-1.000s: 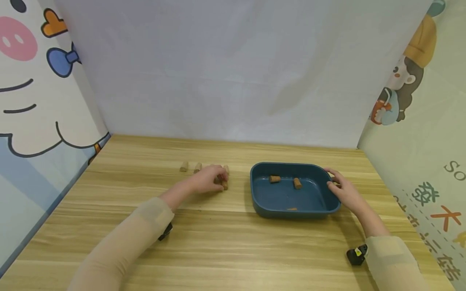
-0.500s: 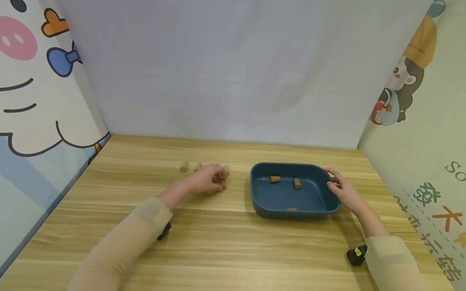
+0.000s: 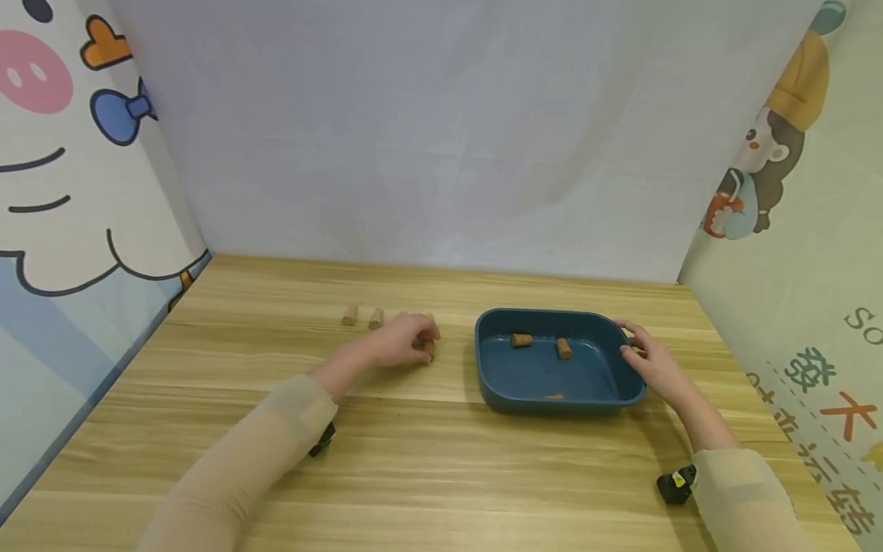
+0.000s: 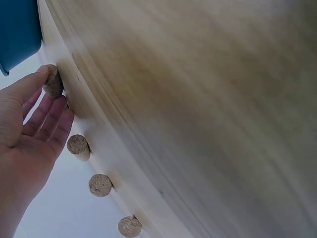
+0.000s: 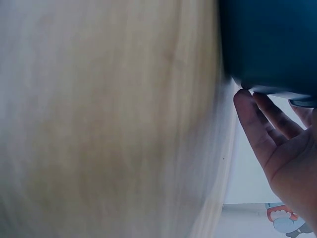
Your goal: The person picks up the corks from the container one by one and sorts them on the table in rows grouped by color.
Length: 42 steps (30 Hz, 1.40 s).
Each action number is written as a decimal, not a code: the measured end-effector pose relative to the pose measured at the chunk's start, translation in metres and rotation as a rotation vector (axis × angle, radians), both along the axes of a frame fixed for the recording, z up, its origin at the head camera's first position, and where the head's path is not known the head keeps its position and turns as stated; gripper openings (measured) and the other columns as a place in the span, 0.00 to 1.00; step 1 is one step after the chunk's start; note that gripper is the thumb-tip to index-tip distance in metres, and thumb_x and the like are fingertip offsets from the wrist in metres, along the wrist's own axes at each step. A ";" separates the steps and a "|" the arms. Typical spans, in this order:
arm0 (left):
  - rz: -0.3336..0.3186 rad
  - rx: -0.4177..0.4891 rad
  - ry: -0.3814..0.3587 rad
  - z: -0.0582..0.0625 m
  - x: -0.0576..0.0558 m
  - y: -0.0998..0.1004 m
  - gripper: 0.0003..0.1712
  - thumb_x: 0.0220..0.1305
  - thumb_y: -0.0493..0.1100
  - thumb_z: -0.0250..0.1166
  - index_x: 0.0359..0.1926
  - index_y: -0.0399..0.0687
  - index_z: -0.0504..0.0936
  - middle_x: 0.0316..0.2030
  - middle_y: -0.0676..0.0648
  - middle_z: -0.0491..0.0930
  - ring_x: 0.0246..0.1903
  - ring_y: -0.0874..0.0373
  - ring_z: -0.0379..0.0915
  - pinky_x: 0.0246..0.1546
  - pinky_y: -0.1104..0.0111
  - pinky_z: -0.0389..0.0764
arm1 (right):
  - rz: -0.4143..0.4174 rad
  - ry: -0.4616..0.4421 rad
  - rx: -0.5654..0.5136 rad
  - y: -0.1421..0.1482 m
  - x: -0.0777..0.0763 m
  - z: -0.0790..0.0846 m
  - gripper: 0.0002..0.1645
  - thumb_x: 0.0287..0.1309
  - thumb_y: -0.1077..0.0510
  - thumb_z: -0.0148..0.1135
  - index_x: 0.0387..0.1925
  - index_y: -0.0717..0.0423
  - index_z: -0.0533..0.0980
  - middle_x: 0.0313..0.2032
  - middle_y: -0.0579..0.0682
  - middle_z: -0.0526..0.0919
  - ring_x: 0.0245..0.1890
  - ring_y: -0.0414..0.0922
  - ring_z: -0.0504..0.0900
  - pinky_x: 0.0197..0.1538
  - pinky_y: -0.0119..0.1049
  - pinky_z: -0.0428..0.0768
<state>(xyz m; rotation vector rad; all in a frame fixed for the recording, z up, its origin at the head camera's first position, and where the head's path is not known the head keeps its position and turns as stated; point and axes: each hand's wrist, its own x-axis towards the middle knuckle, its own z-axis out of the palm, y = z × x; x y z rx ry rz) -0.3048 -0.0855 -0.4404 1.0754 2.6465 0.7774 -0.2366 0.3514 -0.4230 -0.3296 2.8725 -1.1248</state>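
Observation:
My left hand pinches a cork stopper between thumb and fingertips, close over the wooden table. Behind that hand, a row of corks stands on the table, with one cork at its left end and another cork beside it. The hand partly covers the rest of the row. At the right end of a blue plastic basin, my right hand holds the rim, thumb over the edge and fingers along the outer wall. Inside the basin lie a cork, a second cork and a small brown piece by the near wall.
The wooden table ends at a pale cloth backdrop. Printed panels stand along both sides. A small black camera sits at the right wrist, and another camera at the left.
The left hand shifts slightly left, then a little to the right, with the cork between its fingers. The right hand and the basin stay where they were.

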 end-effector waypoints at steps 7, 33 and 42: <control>-0.001 -0.010 0.019 0.000 0.001 -0.001 0.18 0.56 0.40 0.70 0.46 0.40 0.78 0.39 0.48 0.79 0.43 0.56 0.74 0.50 0.61 0.75 | 0.003 0.007 0.000 0.000 -0.001 -0.001 0.30 0.71 0.59 0.43 0.70 0.62 0.53 0.64 0.74 0.58 0.61 0.70 0.63 0.58 0.67 0.64; 0.005 0.051 0.070 0.042 0.013 0.011 0.26 0.58 0.41 0.68 0.57 0.41 0.74 0.54 0.44 0.76 0.53 0.51 0.72 0.54 0.60 0.75 | 0.006 0.003 -0.026 0.003 0.000 -0.004 0.30 0.71 0.58 0.43 0.71 0.61 0.52 0.66 0.73 0.55 0.63 0.70 0.60 0.59 0.68 0.62; -0.111 0.013 0.127 0.062 0.027 0.045 0.28 0.59 0.46 0.67 0.59 0.44 0.73 0.56 0.47 0.75 0.57 0.53 0.69 0.60 0.63 0.70 | 0.004 0.018 -0.016 0.000 0.001 -0.002 0.30 0.71 0.58 0.44 0.70 0.62 0.53 0.65 0.74 0.57 0.61 0.70 0.61 0.58 0.68 0.63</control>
